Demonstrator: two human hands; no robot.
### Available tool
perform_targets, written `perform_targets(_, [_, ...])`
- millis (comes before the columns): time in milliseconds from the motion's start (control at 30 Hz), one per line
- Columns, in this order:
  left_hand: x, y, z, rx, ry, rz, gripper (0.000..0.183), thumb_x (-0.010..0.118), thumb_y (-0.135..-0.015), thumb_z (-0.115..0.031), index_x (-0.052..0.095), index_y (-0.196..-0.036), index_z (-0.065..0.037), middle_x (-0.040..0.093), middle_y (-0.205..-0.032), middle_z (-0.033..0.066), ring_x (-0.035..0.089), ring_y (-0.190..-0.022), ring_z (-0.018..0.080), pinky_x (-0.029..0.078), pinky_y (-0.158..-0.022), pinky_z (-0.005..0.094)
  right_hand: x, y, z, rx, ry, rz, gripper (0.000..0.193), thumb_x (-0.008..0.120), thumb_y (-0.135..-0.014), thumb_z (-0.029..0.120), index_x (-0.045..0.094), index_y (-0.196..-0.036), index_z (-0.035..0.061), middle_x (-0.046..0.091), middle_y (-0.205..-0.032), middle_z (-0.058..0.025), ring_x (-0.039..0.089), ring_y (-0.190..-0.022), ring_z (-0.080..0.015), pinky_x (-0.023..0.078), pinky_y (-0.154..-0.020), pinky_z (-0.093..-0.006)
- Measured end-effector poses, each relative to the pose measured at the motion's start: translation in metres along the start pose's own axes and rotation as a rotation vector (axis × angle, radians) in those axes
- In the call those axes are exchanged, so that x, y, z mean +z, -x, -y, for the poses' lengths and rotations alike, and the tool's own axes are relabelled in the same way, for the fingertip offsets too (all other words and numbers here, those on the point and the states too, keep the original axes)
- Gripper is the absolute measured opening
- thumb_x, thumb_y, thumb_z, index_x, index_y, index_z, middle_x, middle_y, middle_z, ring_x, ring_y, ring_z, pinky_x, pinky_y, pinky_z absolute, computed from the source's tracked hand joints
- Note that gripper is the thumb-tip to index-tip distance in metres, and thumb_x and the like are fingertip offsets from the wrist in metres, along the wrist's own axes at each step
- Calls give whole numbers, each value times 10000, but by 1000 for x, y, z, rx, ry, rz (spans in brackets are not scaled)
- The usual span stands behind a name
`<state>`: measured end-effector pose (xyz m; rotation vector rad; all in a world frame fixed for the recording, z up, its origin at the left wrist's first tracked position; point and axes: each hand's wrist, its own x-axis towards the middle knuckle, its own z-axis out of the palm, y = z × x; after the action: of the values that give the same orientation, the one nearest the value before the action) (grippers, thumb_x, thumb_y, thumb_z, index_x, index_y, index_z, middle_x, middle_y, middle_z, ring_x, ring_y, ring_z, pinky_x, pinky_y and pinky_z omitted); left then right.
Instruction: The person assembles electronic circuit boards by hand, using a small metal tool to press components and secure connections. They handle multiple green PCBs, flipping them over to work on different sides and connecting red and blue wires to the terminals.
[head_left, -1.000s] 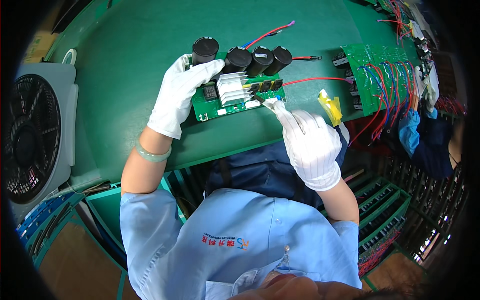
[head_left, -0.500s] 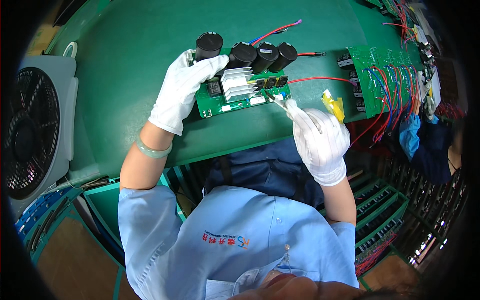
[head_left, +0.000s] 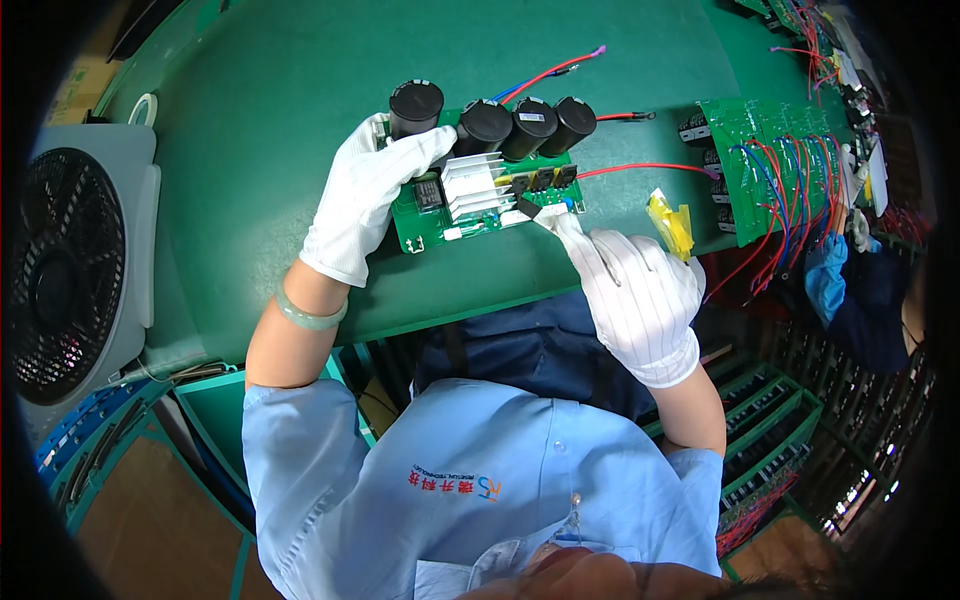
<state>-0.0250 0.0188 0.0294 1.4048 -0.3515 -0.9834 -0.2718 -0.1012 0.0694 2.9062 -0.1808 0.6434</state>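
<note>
A green circuit board (head_left: pixel 485 226) lies on the table, carrying several black cylindrical capacitors (head_left: pixel 534 128) along its far side. White finned heat sinks (head_left: pixel 472 187) stand near its middle, with black transistors (head_left: pixel 543 179) to their right. My left hand (head_left: pixel 362 195), in a white glove, grips the board's left end, its fingers beside the leftmost capacitor and a dark square part. My gloved right hand (head_left: pixel 640 290) is closed, its fingertips pinching a small tool with a flat dark end (head_left: pixel 527 207) against the board's near side. Most of the tool is hidden by the fingers.
Yellow tape pieces (head_left: pixel 671 226) sit right of my right hand. More boards (head_left: pixel 752 165) with red and blue wires stand at the right table edge, near another person's blue sleeve (head_left: pixel 826 280). A fan (head_left: pixel 65 270) is at the left. Red leads (head_left: pixel 640 170) run from my board.
The right fingertips have moved left and slightly nearer, and the tool's dark end now shows as a wider flat piece on the board. The left hand keeps its grip.
</note>
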Motion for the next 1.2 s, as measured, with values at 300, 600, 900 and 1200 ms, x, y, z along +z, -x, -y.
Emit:
perform_targets(300, [0,1,-1,13,30,10,406,836,-861,-207,593,-1097,19,634,-891,-7,553,-785,48,454,-716,216,9,10,-9,72,-136,-29,412,724,-768,119,742,-1179,110,655,-908,-7,605,-724,-148,455,-587,-289])
perform_targets(600, [-20,-13,6,27,-95,133,427,836,-858,-197,592,-1149,-3,681,-989,17,607,-863,67,497,-790,236,23,26,-24,119,-377,-21,397,828,-767,89,729,-1151,98,686,-917,-39,646,-759,-202,509,-618,-322])
perform_targets(900, [-15,-11,-5,1,-216,73,498,855,-832,-169,569,-1194,18,676,-963,41,637,-829,100,529,-742,261,27,26,-30,169,-282,18,460,755,-741,66,741,-1199,98,685,-963,-51,658,-838,-231,532,-751,-366])
perform_targets(1200, [-16,-10,-4,-3,-303,44,452,831,-847,-164,577,-1182,2,667,-953,27,614,-826,81,529,-732,247,42,17,-34,124,-285,-9,459,676,-741,111,746,-1195,111,673,-1040,-63,640,-964,-258,514,-854,-410])
